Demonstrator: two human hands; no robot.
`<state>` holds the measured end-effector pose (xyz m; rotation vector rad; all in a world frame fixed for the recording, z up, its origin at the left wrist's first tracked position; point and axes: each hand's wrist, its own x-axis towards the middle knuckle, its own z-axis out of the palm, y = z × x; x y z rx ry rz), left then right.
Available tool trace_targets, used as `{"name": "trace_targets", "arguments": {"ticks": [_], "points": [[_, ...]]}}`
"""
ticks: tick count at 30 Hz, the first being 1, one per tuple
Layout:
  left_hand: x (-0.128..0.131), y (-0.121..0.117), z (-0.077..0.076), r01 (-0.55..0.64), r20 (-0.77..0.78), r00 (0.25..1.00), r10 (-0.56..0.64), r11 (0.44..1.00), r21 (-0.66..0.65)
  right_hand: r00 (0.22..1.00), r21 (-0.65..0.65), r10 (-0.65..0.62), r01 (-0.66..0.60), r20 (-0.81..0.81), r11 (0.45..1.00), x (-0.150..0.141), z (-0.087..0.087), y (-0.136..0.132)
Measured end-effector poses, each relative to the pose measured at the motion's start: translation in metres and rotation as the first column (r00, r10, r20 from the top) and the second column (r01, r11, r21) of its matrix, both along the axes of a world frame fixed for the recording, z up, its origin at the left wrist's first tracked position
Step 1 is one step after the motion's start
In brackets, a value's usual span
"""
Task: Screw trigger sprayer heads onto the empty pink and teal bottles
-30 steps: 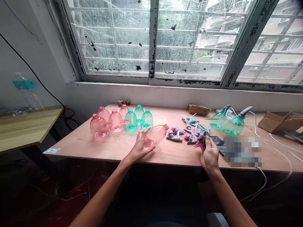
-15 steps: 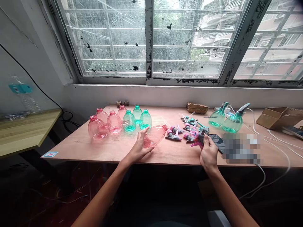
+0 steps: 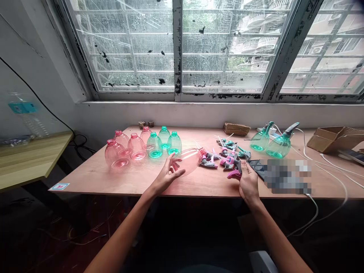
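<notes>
A see-through pink bottle (image 3: 190,160) leans in my left hand (image 3: 166,176), raised over the table's front, its open neck pointing up to the right. The fingers and thumb curl around its base end. On the other side, my right hand (image 3: 249,182) pinches a grey and pink spray trigger head (image 3: 236,167), with the pink lever turned down to the left. A gap separates the spray head from the bottle's neck. Behind them lies a pile of loose spray heads (image 3: 209,163), some pink and grey, some green. The right fingertips are partly hidden.
Several pink bottles (image 3: 136,147) and three green bottles (image 3: 155,145) stand at the left back of the table (image 3: 113,184). Two green bottles with spray heads (image 3: 280,146) stand right. Beyond are a cardboard box (image 3: 331,140), a phone (image 3: 257,167), white cables (image 3: 332,178) and a brown packet (image 3: 236,129).
The spray head has turned in my right hand and shifted slightly left, its lever now lower. The bottle has moved a little to the right, its neck nearer the spray head.
</notes>
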<state>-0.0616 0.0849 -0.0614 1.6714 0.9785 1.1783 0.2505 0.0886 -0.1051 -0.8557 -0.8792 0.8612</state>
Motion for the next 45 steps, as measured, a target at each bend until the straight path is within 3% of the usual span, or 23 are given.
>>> {"name": "trace_targets", "arguments": {"ticks": [4,9,14,18,23,32,41,45], "points": [[-0.003,0.003,-0.001,0.041,0.106,0.994,-0.034,0.996,-0.073,0.976,-0.033,0.205,-0.208,-0.077,0.978,0.001,0.008,-0.004],[-0.002,0.0,0.002,-0.047,0.152,0.986,0.063,0.993,-0.107,0.958,-0.089,0.284,-0.287,-0.048,0.954,0.001,0.012,-0.008],[0.004,-0.008,0.012,-0.042,0.08,0.996,0.049,0.995,-0.087,0.876,-0.141,0.471,-0.456,0.1,0.879,-0.018,0.016,-0.02],[0.005,-0.01,0.015,0.0,0.047,0.999,0.005,0.996,-0.092,0.82,-0.133,0.565,-0.552,0.09,0.823,-0.038,0.023,-0.023],[0.006,-0.008,0.01,0.026,0.032,0.999,-0.022,0.994,-0.111,0.81,-0.143,0.586,-0.58,0.003,0.802,-0.038,0.025,-0.022],[0.009,-0.004,0.003,0.159,0.097,0.985,-0.144,0.973,-0.166,0.799,-0.186,0.596,-0.575,0.086,0.797,-0.033,0.025,-0.027],[0.004,0.0,-0.007,0.298,0.115,0.95,-0.291,0.953,-0.052,0.848,-0.182,0.512,-0.486,0.138,0.855,-0.03,0.014,-0.023],[0.005,0.002,-0.009,0.241,0.114,0.967,-0.229,0.966,-0.099,0.833,-0.227,0.531,-0.493,0.156,0.84,-0.03,0.017,-0.027]]}}
